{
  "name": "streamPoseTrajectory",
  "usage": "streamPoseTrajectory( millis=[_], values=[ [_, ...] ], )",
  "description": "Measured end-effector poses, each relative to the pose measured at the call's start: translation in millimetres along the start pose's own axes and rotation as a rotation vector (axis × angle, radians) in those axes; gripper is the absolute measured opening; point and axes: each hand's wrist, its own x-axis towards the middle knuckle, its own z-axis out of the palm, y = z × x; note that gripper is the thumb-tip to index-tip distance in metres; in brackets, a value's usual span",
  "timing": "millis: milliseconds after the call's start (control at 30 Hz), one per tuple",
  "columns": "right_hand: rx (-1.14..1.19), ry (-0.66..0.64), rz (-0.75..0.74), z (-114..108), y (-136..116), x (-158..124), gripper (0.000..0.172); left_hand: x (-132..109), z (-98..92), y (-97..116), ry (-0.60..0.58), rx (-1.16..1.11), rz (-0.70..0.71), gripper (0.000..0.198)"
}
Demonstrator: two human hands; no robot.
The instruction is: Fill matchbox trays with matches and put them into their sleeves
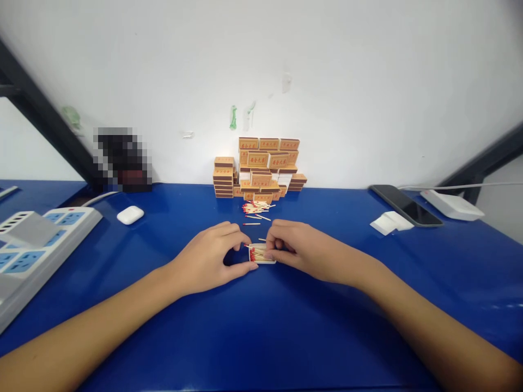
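Note:
A small open matchbox tray (261, 254) with red-tipped matches lies on the blue table (261, 326) between my hands. My left hand (212, 258) curls round its left end, thumb and fingertips touching it. My right hand (294, 245) pinches the tray's right side, fingers closed over the matches. Beyond them lies a loose heap of matches (256, 209), and behind that a stack of orange matchboxes (261, 169) stands against the white wall.
A white earbud case (130, 214) and a grey power strip (36, 239) lie at the left. A black phone (405, 204), folded white paper (388, 222) and a white adapter (451, 204) sit at the right. Dark metal struts slant at both sides.

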Motion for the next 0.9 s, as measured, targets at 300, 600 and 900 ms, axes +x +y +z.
streamPoseTrajectory(
  millis=[300,600,900],
  values=[
    [-0.007,0.027,0.001,-2.0,-7.8,-0.7,0.016,0.0,0.2,0.3,-0.001,-0.006,-0.003,0.031],
    [-0.017,0.131,0.041,14.6,-17.4,8.9,0.012,-0.8,0.2,1.7,0.01,-0.001,0.021,0.027],
    [-0.1,0.078,0.03,-2.9,-14.9,-0.1,0.01,-0.5,0.0,1.8,0.009,-0.004,0.021,0.028]
  ],
)
